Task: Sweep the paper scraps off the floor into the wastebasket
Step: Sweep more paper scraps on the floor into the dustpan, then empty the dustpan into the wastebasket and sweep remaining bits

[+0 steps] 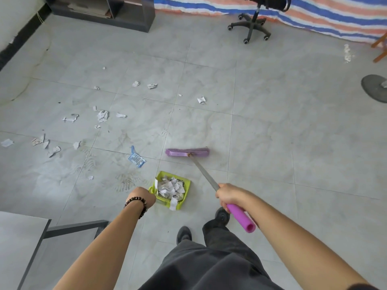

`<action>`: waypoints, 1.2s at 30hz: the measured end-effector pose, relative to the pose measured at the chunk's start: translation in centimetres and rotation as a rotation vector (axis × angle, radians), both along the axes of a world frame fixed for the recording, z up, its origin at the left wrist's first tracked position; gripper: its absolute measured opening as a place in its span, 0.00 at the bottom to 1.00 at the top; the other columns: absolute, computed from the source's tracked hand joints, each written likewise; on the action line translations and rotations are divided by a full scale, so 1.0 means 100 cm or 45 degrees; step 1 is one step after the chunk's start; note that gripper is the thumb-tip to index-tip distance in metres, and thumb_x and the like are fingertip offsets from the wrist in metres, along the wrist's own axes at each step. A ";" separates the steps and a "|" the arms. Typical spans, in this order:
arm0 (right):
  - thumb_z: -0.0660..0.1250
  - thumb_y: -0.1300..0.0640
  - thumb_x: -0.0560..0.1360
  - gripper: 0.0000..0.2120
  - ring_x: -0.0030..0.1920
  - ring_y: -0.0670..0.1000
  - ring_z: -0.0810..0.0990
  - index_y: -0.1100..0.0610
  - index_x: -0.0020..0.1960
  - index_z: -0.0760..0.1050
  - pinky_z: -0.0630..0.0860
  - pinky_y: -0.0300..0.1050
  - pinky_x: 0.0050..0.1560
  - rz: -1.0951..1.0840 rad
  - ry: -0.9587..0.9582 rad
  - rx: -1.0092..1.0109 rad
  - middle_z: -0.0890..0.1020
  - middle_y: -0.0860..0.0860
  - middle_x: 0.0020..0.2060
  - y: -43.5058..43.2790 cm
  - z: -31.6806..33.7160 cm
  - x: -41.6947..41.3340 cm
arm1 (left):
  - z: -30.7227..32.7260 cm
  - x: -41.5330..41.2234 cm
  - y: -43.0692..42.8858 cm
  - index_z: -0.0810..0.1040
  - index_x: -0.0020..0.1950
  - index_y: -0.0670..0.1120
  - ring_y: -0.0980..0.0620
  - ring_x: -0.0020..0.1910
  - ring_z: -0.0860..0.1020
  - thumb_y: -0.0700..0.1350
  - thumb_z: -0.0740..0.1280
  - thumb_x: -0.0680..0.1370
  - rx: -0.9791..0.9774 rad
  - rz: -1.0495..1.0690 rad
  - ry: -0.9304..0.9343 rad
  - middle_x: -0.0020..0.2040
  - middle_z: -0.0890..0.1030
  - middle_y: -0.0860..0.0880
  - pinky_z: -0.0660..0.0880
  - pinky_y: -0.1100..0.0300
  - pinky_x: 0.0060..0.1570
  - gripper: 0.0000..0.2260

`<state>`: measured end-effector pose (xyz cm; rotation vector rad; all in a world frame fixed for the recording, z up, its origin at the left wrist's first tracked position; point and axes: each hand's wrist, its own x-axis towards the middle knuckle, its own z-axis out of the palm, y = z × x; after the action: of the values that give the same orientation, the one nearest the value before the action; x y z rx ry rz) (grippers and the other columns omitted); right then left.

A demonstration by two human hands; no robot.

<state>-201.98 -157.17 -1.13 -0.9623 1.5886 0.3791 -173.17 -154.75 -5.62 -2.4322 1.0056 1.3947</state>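
The grey tiled floor [272, 132] fills the view, and most of the mess lies on its left half. No wastebasket is in sight, so tipping out is probably a later step.

The broom [187, 152] rests with its purple head flat on the tiles, just beyond the dustpan and slightly to its right. The right hand [227, 195] has a full, closed grip round the metal shaft, just above the purple foam sleeve.

The green dustpan [187, 186] sits low by the person's feet and already holds a heap of torn paper. The left hand [144, 196] has its grip closed on the pan's handle, though the fingers themselves are hidden behind the wrist.

The loose paper scraps [102, 116] are scattered well apart from the pan, out to the left and ahead. A blue wrapper [136, 159] lies nearer, between them and the pan.

The job looks partly done. To do the next pass well:
- Carry the broom head out past the far scraps and draw them in with short, low strokes, so the light paper does not flutter away.
- Keep the pan's lip pressed to the tiles and facing the oncoming pile.
- Hold the loaded pan level, since it may spill.
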 end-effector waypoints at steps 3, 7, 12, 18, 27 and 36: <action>0.57 0.61 0.72 0.16 0.32 0.54 0.76 0.60 0.59 0.70 0.78 0.50 0.42 -0.060 -0.038 0.206 0.77 0.57 0.33 0.026 0.001 0.002 | -0.005 0.003 0.004 0.70 0.35 0.42 0.49 0.24 0.67 0.39 0.61 0.72 -0.009 0.025 0.026 0.28 0.70 0.45 0.65 0.64 0.26 0.05; 0.60 0.61 0.78 0.08 0.31 0.50 0.78 0.61 0.57 0.69 0.81 0.45 0.34 -0.229 -0.158 0.425 0.76 0.54 0.34 0.046 0.009 -0.003 | -0.009 0.005 0.007 0.71 0.36 0.42 0.48 0.25 0.68 0.39 0.62 0.72 -0.027 0.040 0.056 0.28 0.71 0.45 0.66 0.64 0.26 0.05; 0.58 0.69 0.73 0.06 0.27 0.50 0.77 0.65 0.48 0.71 0.77 0.39 0.26 -0.586 -0.109 0.393 0.78 0.57 0.31 0.060 -0.025 -0.006 | -0.012 0.001 0.019 0.70 0.38 0.40 0.49 0.24 0.65 0.36 0.60 0.75 0.065 0.127 0.177 0.29 0.73 0.43 0.61 0.63 0.26 0.06; 0.55 0.61 0.78 0.09 0.16 0.44 0.61 0.58 0.38 0.65 0.59 0.31 0.16 -0.819 -0.146 0.318 0.66 0.49 0.22 0.071 -0.031 -0.010 | -0.012 -0.012 0.053 0.68 0.40 0.41 0.50 0.24 0.63 0.33 0.59 0.75 0.057 0.214 0.298 0.27 0.69 0.44 0.60 0.62 0.28 0.05; 0.56 0.63 0.78 0.09 0.15 0.44 0.61 0.59 0.39 0.65 0.60 0.32 0.14 -1.406 -0.382 0.282 0.67 0.51 0.23 0.138 0.002 -0.063 | 0.000 -0.067 0.045 0.65 0.33 0.41 0.49 0.21 0.65 0.33 0.59 0.75 -0.030 -0.093 0.290 0.23 0.69 0.44 0.61 0.63 0.25 0.11; 0.55 0.68 0.75 0.09 0.16 0.43 0.62 0.58 0.38 0.65 0.61 0.30 0.15 -1.976 -0.472 0.103 0.68 0.51 0.26 0.271 0.014 -0.142 | 0.034 -0.195 0.077 0.63 0.37 0.44 0.50 0.25 0.60 0.33 0.57 0.71 -0.039 -0.533 0.412 0.29 0.63 0.47 0.57 0.65 0.25 0.08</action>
<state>-216.18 -130.05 0.27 0.4098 1.4981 -0.7657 -192.68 -147.07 -2.17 -1.8892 1.5091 1.6430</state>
